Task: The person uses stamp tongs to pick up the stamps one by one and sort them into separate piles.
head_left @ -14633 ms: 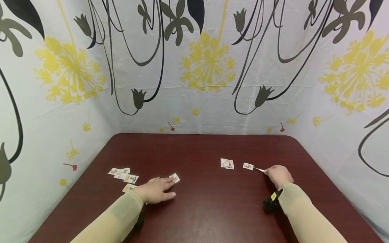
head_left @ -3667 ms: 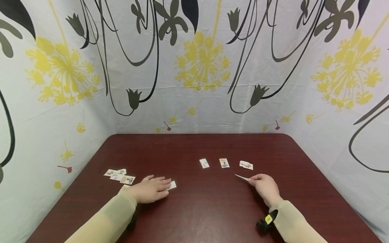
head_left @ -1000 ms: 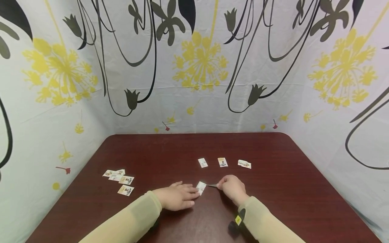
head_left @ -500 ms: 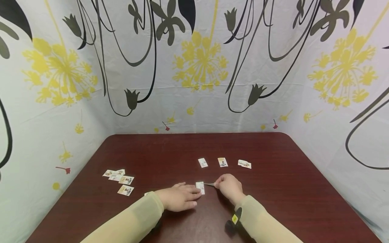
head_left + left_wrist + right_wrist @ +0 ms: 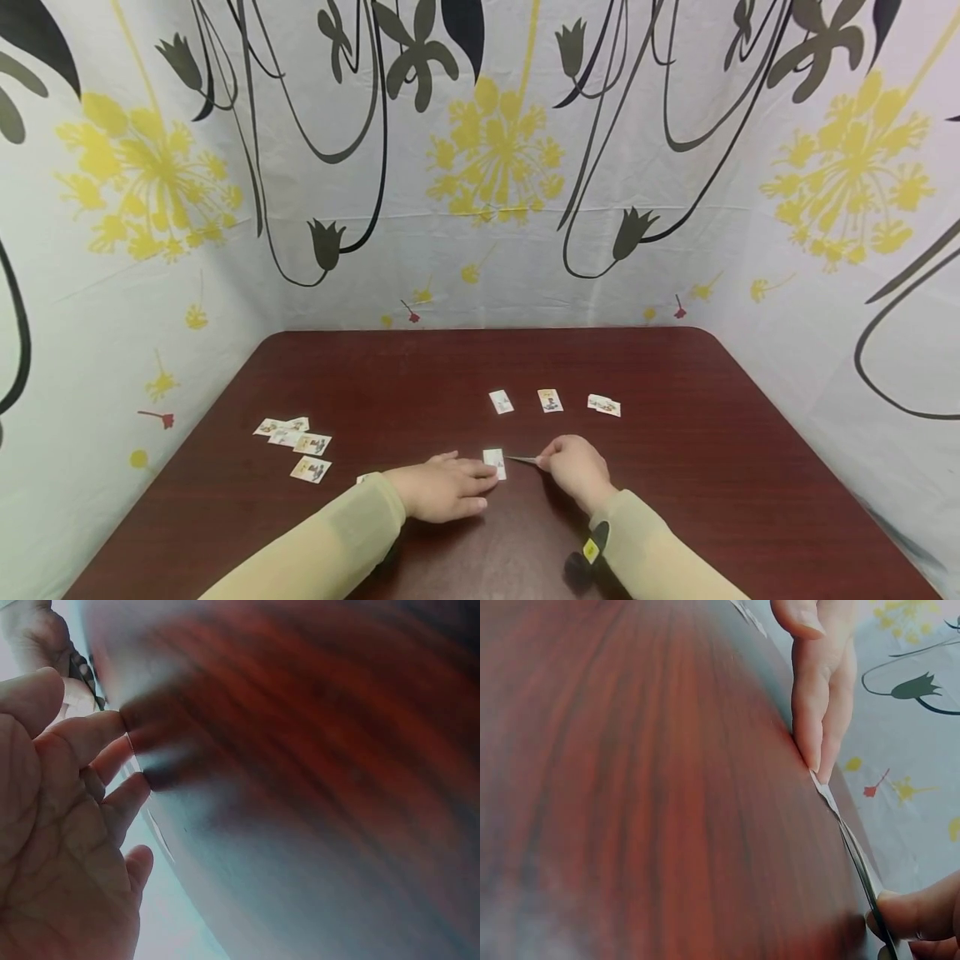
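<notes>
In the head view my left hand (image 5: 444,487) lies with fingers stretched out, the fingertips pressing the lower left part of a small white picture card (image 5: 492,459) on the table. To its right, my right hand (image 5: 577,468) pinches a pair of thin metal tweezers (image 5: 523,459), whose tips point left at the card's right edge. The right wrist view shows the tweezers (image 5: 866,881) between thumb and fingers, reaching toward the card (image 5: 823,789) under the left fingertips. Another card's corner (image 5: 362,478) peeks out behind the left sleeve, mostly hidden.
Farther back on the dark red table (image 5: 420,375) lie a single card (image 5: 501,402), a card with a yellow top (image 5: 550,400) and an overlapping pair (image 5: 603,405). Several cards (image 5: 288,435) overlap at the left, with one card (image 5: 311,469) just in front. Patterned cloth surrounds the table.
Over the last second the card under my left fingertips has turned upright. The tweezers touched it, then drew slightly right. Since the oldest frame, the back cards have spread into a row.
</notes>
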`<state>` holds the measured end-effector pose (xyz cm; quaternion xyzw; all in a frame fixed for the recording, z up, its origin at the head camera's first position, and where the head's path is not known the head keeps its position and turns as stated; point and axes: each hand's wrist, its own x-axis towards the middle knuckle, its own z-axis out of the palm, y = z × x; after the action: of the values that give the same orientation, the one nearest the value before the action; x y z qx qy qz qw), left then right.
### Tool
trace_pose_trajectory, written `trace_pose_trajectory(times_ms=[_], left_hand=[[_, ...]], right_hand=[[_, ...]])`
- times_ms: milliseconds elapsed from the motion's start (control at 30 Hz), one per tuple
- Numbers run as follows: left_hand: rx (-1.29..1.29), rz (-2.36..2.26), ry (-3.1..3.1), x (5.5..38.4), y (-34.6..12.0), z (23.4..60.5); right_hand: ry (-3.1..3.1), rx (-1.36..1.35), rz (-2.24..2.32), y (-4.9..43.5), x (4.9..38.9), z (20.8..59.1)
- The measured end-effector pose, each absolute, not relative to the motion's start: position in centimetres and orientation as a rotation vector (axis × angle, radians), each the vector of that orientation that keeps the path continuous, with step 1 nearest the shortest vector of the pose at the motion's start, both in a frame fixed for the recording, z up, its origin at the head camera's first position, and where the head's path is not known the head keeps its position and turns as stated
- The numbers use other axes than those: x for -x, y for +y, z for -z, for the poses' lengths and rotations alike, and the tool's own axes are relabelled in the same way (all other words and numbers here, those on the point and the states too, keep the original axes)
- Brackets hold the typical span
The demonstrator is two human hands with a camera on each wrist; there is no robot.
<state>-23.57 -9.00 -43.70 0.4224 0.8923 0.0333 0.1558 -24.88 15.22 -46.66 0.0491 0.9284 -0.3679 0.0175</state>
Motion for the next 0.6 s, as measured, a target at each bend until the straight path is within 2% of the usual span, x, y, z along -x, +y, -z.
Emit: trace_pose_trajectory(times_ms=[600], left_hand=[[-1.192,-0.102,2.554,23.59,-9.07,43.7]], right_hand=[[2.882,-0.14,1.165,14.63,24.01,46.85]])
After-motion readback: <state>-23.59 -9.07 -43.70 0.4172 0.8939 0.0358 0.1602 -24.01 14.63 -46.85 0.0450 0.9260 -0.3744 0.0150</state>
